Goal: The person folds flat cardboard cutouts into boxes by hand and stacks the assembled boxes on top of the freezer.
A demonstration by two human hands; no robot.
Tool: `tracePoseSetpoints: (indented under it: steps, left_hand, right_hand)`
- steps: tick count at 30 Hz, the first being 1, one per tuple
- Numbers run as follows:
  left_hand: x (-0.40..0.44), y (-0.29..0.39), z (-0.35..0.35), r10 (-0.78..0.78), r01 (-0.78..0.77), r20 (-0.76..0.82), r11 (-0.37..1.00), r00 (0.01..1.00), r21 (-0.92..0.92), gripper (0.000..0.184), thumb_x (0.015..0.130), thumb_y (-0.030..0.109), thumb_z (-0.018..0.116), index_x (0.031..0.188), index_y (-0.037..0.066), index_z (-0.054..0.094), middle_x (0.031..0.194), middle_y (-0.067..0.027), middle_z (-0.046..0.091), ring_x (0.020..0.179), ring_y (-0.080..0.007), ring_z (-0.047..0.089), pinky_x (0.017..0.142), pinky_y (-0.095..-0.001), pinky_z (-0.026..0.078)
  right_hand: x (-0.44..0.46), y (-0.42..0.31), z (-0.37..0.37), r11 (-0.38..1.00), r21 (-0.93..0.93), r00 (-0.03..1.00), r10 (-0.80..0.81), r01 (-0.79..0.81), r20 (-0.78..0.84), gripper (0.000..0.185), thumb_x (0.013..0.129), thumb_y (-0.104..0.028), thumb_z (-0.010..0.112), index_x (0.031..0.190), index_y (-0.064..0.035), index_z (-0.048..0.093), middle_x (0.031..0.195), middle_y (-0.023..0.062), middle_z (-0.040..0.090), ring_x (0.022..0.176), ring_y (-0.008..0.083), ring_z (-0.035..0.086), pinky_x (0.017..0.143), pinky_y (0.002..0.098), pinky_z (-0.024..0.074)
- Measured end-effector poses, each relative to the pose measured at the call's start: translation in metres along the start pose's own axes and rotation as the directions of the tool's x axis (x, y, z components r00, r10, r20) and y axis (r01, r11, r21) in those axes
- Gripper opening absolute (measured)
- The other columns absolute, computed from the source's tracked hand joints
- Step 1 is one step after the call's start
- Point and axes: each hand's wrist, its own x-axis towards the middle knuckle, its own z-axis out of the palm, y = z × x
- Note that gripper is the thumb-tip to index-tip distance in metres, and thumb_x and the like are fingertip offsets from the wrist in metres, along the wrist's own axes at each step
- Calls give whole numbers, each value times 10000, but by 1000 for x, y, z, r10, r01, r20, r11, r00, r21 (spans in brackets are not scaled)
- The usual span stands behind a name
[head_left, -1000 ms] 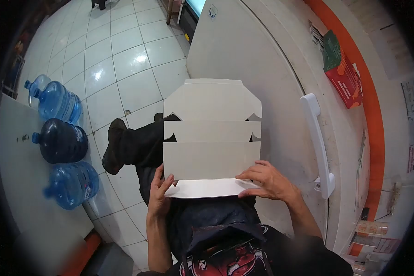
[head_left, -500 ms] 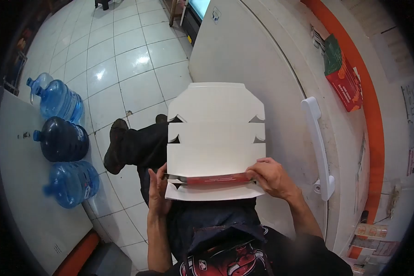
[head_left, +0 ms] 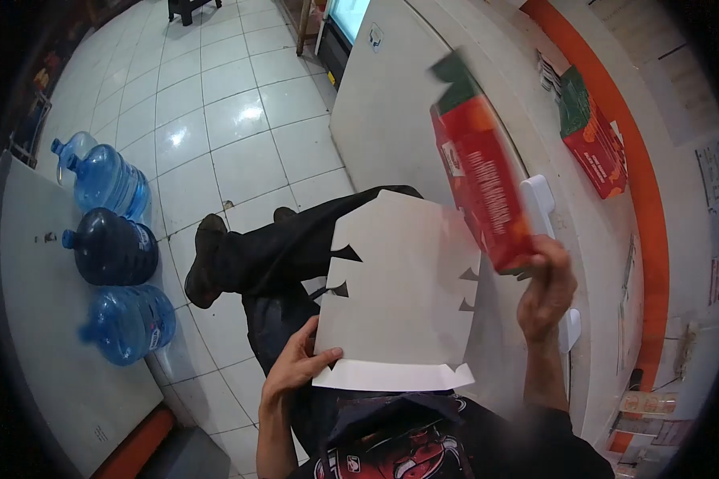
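Across my lap lies an unfolded white cardboard box blank, with notched sides and its near flap bent up. My left hand grips its near left edge, thumb on top and fingers beneath. Raised to the right, my right hand pinches the lower end of a red and green printed carton. That carton is tilted, its top blurred by motion, and white lettering shows on its red side. It hangs above the right edge of the white blank.
A white chest freezer with a white handle stands at my right. On its ledge rests another red and green box. Several large blue water bottles lie at left beside a white cabinet. A dark stool is far off.
My right hand has moved up and right from the lap, lifting the red and green carton off the white blank. My left hand has shifted slightly right and now grips the blank's edge.
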Motion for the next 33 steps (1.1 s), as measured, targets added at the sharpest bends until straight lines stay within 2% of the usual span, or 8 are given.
tracePoseSetpoints:
  steps: [2, 8, 14, 17, 20, 23, 27, 33]
  left_hand:
    - [-3, 13, 3, -106, 107, -8, 990, 994, 89, 597, 917, 92, 788, 1433, -12, 507, 1187, -108, 698, 1034, -143, 669, 899, -294, 534]
    - [18, 9, -4, 290, -333, -415, 942, 863, -33, 494, 1007, 196, 706, 1409, -21, 517, 1317, -121, 622, 1205, -165, 579, 1026, -319, 462]
    - [40, 38, 14, 330, -219, -527, 940, 783, 263, 492, 963, 346, 752, 1240, -26, 588, 1058, -99, 671, 990, -169, 634, 921, -315, 498]
    - [48, 34, 9, 342, -215, -544, 934, 766, 285, 440, 928, 265, 747, 1202, -38, 584, 1005, -90, 662, 931, -161, 628, 866, -309, 510]
    - [43, 45, 6, 267, -114, -528, 946, 806, 304, 384, 866, 120, 674, 1200, -43, 577, 1017, -115, 665, 940, -187, 642, 887, -316, 511]
    - [44, 36, -1, 401, -215, -404, 876, 822, 432, 388, 839, 92, 664, 1188, -49, 572, 1004, -120, 668, 961, -207, 655, 913, -329, 511]
    - [35, 54, 12, 325, -78, -369, 832, 871, 550, 366, 799, 51, 689, 1130, -49, 569, 1024, -170, 692, 966, -277, 695, 899, -366, 540]
    - [38, 65, 15, 376, 2, -236, 529, 896, 848, 373, 836, 110, 776, 1161, 28, 614, 1144, -132, 701, 1007, -319, 707, 919, -417, 568]
  right_hand:
    - [2, -2, 2, 986, -26, 965, -153, 162, 211, 78, 982, -145, 636, 1031, -156, 696, 822, 6, 703, 777, 188, 679, 1050, 478, 452]
    - [-38, 19, 29, 968, -100, 717, -99, 230, 690, 100, 921, -222, 710, 1017, -246, 720, 876, -61, 689, 922, 173, 667, 1140, 497, 407]
    - [-72, 25, 35, 993, 46, 713, -108, 106, 692, 134, 949, -274, 700, 1064, -217, 737, 963, -33, 674, 1077, 191, 623, 1150, 538, 403]
    - [-85, 30, 29, 982, 75, 801, 94, -171, 591, 253, 957, -306, 725, 1154, -146, 719, 1114, 51, 658, 1123, 233, 615, 1133, 525, 418]
    - [-86, 21, 42, 723, 26, 708, 668, -690, 229, 499, 942, -351, 755, 1316, -56, 608, 1237, 149, 586, 1149, 301, 607, 1109, 503, 430]
    - [-94, 29, 45, 634, -171, 578, 764, -754, 287, 748, 906, -401, 794, 1430, 8, 454, 1280, 192, 516, 1189, 337, 572, 1077, 485, 446]
    - [-98, 24, 52, 685, -271, 629, 729, -676, 271, 831, 869, -356, 833, 1467, 10, 386, 1291, 192, 483, 1255, 346, 511, 1078, 485, 437]
    - [-101, 24, 57, 668, -258, 640, 743, -698, 194, 830, 840, -282, 860, 1467, -13, 386, 1308, 167, 469, 1292, 338, 472, 1120, 478, 396]
